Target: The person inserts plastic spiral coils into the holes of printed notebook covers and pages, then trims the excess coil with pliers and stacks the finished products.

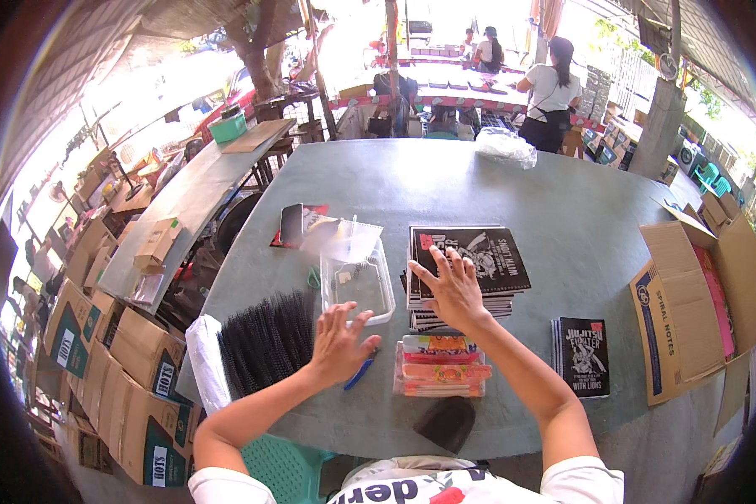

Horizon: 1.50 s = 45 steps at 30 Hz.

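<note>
My right hand (454, 290) lies with fingers spread on the top cover of a stack of black notebooks (506, 262). Nothing shows in its grip. My left hand (340, 344) is open, fingers apart, by the near end of a clear plastic container (384, 286); whether it touches the rim I cannot tell. A blue pen (361, 370) lies just right of that hand. Black plastic binding spirals (265, 344) are heaped at its left. Nearer me than the notebook stack sit colourful plastic-wrapped packs (442, 371). A smaller pile of black notebooks (583, 359) stands to the right.
An open cardboard box (676, 315) stands at the table's right edge. A dark rounded object (447, 425) lies at the near edge, a crumpled plastic bag (506, 147) at the far edge. Stacked cartons (126, 378) fill the left side. Two people work at far tables.
</note>
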Each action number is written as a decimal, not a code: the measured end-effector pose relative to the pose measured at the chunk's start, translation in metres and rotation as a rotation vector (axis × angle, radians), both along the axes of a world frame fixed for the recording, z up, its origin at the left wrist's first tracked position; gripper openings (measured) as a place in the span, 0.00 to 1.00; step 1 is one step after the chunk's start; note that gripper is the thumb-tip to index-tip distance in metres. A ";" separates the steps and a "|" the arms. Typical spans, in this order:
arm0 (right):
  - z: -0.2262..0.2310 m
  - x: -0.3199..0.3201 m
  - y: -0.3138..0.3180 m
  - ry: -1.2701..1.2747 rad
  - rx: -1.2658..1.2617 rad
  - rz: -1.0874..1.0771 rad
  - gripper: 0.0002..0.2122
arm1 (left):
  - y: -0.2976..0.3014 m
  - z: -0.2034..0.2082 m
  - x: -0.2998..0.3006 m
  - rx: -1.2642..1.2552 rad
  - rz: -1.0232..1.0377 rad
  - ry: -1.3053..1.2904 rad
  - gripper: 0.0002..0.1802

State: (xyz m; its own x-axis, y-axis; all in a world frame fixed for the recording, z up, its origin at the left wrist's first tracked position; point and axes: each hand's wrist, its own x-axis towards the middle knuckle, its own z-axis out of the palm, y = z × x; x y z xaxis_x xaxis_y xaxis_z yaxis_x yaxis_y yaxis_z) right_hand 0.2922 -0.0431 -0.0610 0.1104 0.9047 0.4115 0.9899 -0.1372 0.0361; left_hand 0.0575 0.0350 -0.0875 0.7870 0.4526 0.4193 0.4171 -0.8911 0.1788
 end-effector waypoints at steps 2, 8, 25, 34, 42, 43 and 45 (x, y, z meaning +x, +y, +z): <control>-0.003 0.003 0.005 0.045 -0.049 0.014 0.33 | -0.006 0.007 0.008 -0.007 -0.032 -0.015 0.24; -0.002 0.012 -0.002 -0.060 -0.037 0.079 0.22 | -0.009 -0.016 0.001 -0.059 -0.035 0.005 0.25; 0.021 0.032 -0.145 1.118 0.399 0.051 0.26 | -0.032 0.039 0.053 -1.062 -0.360 -0.501 0.11; -0.052 -0.019 -0.132 1.550 0.694 -0.035 0.10 | 0.019 0.039 0.065 -1.161 -0.545 -0.638 0.35; -0.053 -0.036 -0.129 1.355 0.799 -0.145 0.05 | 0.031 0.023 0.130 0.377 -0.401 -0.021 0.21; -0.053 -0.034 -0.131 1.361 0.753 -0.148 0.06 | 0.031 0.025 0.126 0.349 -0.418 -0.018 0.20; -0.052 -0.032 -0.134 1.374 0.658 -0.153 0.08 | 0.031 0.042 0.120 0.309 -0.422 -0.041 0.17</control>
State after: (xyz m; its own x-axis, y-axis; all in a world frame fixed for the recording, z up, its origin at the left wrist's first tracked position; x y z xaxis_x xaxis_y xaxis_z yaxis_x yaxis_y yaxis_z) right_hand 0.2605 -0.1774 -0.1125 0.8011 0.5536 0.2273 0.1814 0.1373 -0.9738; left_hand 0.1774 0.0657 -0.0456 0.8540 -0.0506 0.5177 0.0083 -0.9938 -0.1107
